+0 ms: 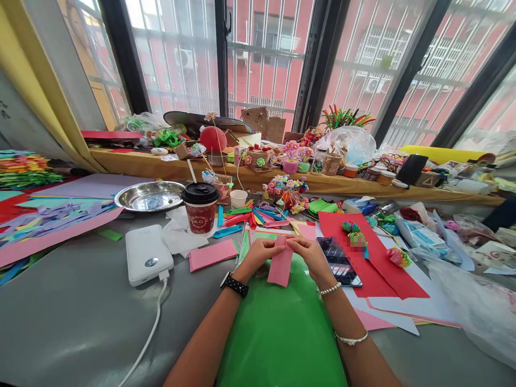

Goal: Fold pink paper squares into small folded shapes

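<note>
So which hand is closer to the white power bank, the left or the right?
Left. The left hand is to the right of the white power bank, pinching the pink paper strip; the right hand, on the strip's other side, is farther away.

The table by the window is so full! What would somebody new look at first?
Probably the big shiny green thing at the front, between the arms. Just above it, the left hand and right hand pinch a pink paper strip. Next might come the bright red sheets to the right and the round red thing on the ledge.
</note>
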Demonstrator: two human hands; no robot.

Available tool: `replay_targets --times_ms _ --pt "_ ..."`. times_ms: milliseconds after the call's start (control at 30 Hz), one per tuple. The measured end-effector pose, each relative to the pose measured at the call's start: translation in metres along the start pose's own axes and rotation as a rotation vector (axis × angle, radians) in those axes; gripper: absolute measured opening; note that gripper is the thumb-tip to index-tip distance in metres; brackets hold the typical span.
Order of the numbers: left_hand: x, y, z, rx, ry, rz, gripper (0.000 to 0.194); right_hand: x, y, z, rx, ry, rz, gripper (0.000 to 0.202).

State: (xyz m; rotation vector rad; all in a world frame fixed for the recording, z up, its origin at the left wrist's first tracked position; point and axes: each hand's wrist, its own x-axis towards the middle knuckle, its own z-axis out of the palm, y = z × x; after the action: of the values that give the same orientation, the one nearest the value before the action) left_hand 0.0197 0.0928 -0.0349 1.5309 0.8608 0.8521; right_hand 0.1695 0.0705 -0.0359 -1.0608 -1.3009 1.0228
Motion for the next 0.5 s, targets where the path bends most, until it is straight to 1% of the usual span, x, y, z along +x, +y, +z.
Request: replay_targets --times_ms 200,367,500 --pt "0.0026 -0.0036 -0.0005 0.015 0.024 -0.020 0.035 0.0010 0.0026 0.0026 0.015 0.024 0.008 0.022" --pt "0.0016 -0.0003 -0.0002 0.026 0.049 -0.021 0.035 0.0022 0.0056 0.0044 0.067 0.038 0.039 0.018" --pt "-0.0002 0.0016 -0.0007 -0.007 0.038 -0.030 0.033 0.0016 0.0068 0.0044 0.109 0.028 0.080 0.019"
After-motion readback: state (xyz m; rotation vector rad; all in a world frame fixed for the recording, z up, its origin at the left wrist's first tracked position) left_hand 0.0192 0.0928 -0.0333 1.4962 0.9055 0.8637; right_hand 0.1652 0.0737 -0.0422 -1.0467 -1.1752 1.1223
